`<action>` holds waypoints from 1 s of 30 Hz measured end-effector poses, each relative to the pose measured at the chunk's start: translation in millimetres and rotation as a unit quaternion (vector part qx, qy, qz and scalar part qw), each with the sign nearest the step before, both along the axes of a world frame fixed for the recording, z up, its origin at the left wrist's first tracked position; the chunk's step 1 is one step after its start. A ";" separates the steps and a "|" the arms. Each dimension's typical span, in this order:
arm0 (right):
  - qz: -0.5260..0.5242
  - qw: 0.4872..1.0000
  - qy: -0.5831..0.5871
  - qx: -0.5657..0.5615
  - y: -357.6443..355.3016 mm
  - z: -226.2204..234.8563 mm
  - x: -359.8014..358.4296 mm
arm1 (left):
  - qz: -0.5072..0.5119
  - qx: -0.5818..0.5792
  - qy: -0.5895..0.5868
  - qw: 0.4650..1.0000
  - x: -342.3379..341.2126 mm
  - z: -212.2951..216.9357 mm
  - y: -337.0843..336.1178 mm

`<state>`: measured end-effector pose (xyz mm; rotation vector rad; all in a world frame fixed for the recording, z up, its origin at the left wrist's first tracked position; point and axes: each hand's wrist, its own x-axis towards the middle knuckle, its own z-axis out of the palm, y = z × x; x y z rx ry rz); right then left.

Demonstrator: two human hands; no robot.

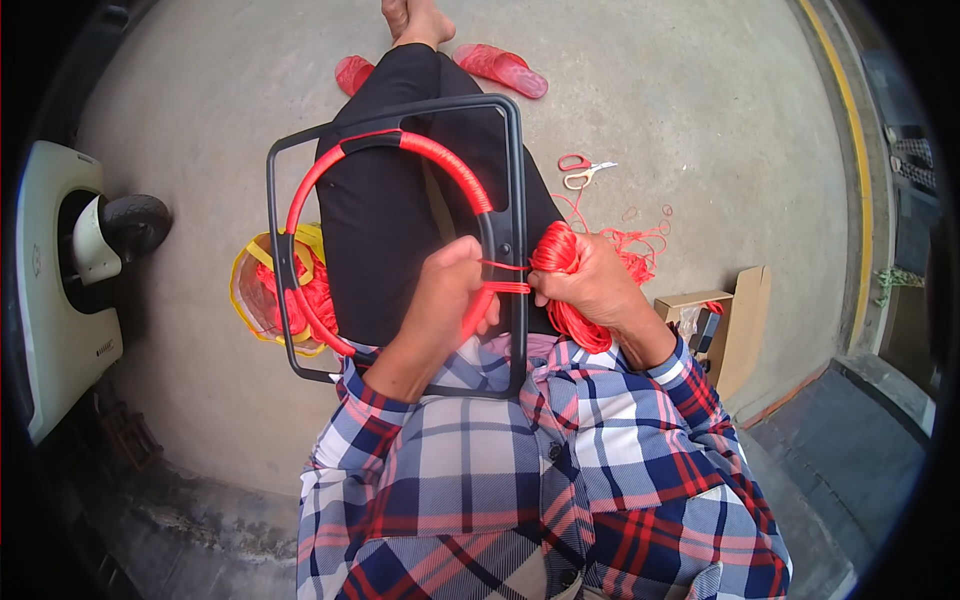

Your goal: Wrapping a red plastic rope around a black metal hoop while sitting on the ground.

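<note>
Fingers of the left hand (pixel 452 287) are curled into a loose fist at the lower right of a ring (pixel 455 160), with a strand of red cord (pixel 503 267) running from them; whether they also grip the ring cannot be told. The right hand (pixel 600 287) is closed around a thick red bundle (pixel 557 248), its loops hanging below the wrist side. Between the two hands, strands stretch nearly straight across the right bar of a black frame (pixel 515 165). This frame, rectangular with rounded corners, lies over the person's lap, and the ring sits inside it, mostly wrapped in red, with dark stretches showing between. Black trousers (pixel 380 220) cover the crossed legs under it. On the floor (pixel 700 120), beyond the right hand, rest scissors (pixel 579 171) with one red and one pale handle, near a loose red tangle (pixel 640 250). An open cardboard box (pixel 752 315) stands to the right, and a yellow-edged bag (pixel 240 290) holding more red cord stands left of the frame. Red slippers (pixel 500 68) lie past the knees.
</note>
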<state>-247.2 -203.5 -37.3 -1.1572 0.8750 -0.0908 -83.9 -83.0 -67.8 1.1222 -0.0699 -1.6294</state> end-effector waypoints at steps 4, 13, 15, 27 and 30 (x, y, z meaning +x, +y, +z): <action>-0.003 1.000 0.014 0.005 0.4 4.1 1.4 | 0.023 0.002 0.028 0.999 0.5 1.2 -0.8; -0.037 0.999 0.017 -0.005 -0.1 3.1 -3.9 | 0.045 -0.025 0.086 0.995 2.5 18.1 -8.4; -0.101 0.995 -0.024 0.002 -5.9 6.1 -6.8 | 0.046 -0.018 0.084 0.995 3.1 15.5 -7.5; 0.010 0.997 0.013 -0.069 2.3 -0.6 -45.3 | 0.014 -0.008 0.072 0.997 6.8 5.4 -2.5; 0.015 0.997 0.010 -0.069 2.3 -8.1 -50.0 | 0.040 0.013 0.100 0.994 5.9 9.4 -4.4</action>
